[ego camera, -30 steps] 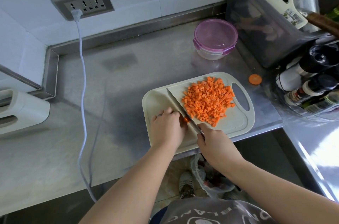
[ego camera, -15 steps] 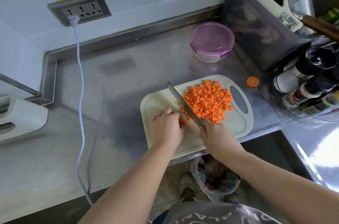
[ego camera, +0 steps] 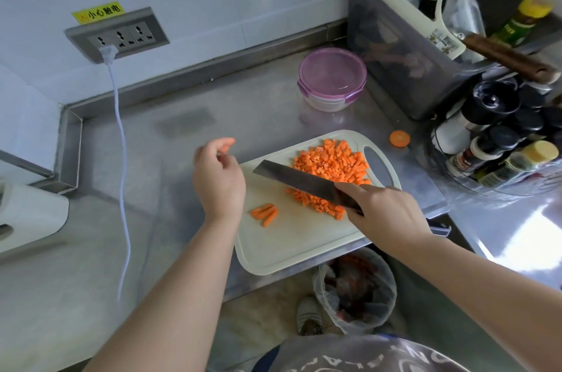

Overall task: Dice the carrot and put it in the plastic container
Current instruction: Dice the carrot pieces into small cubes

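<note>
Nearest, below the desk's [ego camera: 170, 195] front edge, a bag-lined bin [ego camera: 355, 289] holds dark scraps. Above it the pale, smooth plastic cutting board [ego camera: 298, 240], rounded at the corners with a slot handle at its two o'clock end, overhangs that edge slightly. On its bare near-left part lie the last carrot sticks [ego camera: 265, 214]: a few short, slim batons close together, their long axis running from about eight to two o'clock. They sit at roughly four o'clock from the left hand [ego camera: 219, 180], which hovers just beside them over the board's left rim, and at nine o'clock from the right hand [ego camera: 386, 213], farther off, so the left is the nearer one to pin them. The left fingers [ego camera: 223, 145] are loosely curled; an orange tint at the tips may be a sliver of carrot, and I cannot tell whether they pinch anything. The right hand is clamped round the handle of the knife [ego camera: 304, 184], whose broad, dull steel blade hangs over the board from ten to four o'clock, roughly across the sticks' axis, which suits a crosswise cut. Beyond the blade, the diced carrot [ego camera: 331, 161] lies heaped in small, matte cubes. A round carrot end [ego camera: 399, 138] sits on the brushed steel past the handle. Farther, at twelve o'clock, stands the round plastic container [ego camera: 332, 79], translucent, its purple lid clipped on, so none of the carrot is inside it yet.
</note>
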A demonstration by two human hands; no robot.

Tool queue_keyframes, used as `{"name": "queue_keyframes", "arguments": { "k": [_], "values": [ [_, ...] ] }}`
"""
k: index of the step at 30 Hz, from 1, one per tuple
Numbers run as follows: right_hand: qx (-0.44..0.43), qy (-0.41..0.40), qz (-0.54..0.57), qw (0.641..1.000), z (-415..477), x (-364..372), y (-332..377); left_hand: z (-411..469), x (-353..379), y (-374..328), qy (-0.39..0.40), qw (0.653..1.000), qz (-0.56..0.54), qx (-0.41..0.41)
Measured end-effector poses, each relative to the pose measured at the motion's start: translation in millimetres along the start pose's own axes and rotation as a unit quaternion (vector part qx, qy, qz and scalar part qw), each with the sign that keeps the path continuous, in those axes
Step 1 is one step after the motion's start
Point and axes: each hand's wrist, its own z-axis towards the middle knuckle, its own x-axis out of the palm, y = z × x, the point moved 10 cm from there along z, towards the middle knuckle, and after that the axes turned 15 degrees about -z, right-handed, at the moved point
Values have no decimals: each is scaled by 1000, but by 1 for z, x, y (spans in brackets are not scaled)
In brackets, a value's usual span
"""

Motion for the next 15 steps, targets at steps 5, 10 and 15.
{"name": "queue_keyframes", "arguments": {
  "k": [5,10,15],
  "values": [
    [-21,-54,-54,997,-5,-13,3,-33,79,-46,321,934,101,122],
    [25,17,28,999,0,-3,-5,-11,64,-34,232,970,51,51],
    [59,98,190,975,-2,27,7,3,16,10,138,986,91,2]
  ]
}}
